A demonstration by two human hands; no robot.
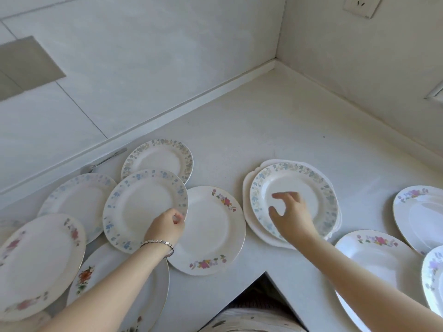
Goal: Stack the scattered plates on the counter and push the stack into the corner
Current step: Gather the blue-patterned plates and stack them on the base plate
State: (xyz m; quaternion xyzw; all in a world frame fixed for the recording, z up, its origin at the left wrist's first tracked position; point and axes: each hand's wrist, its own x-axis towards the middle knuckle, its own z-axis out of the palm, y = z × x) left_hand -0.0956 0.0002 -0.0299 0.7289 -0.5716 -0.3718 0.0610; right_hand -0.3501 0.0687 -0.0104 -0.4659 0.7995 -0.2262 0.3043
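Nearest the lens, two bare forearms reach out over the notch in the counter [275,130], the left one wearing a silver bracelet [157,243]. The left hand [167,224] pinches the near right rim of the blue-flowered plate [141,204], thumb on top and fingers curled at the edge. Just right of the grip, that rim overlaps the pink-flowered plate [211,231]. Beyond the grip it covers the edge of a grey-leaf plate [158,155], and to the left it lies over a pale blue-rimmed plate [76,200].

Further right of the grip, the right hand [291,218] has its fingers loosely spread and holds nothing. It is over the leaf-rimmed plate [294,178], which sits on a scalloped white plate [249,188]; whether the hand touches it I cannot tell. Those two look like the start of the stack. More flowered plates lie scattered to either side, and the corner [275,62] is well beyond both hands.

The step in hand seems to be carrying the pinched plate across to that pair. A one-edge pinch lets the far rim sag, so it would help to raise the plate clear of its neighbours first – no dragging over the pink-flowered rim. It should then travel level and come down centred, with the free hand guiding the far edge so the rims nest rather than clack.
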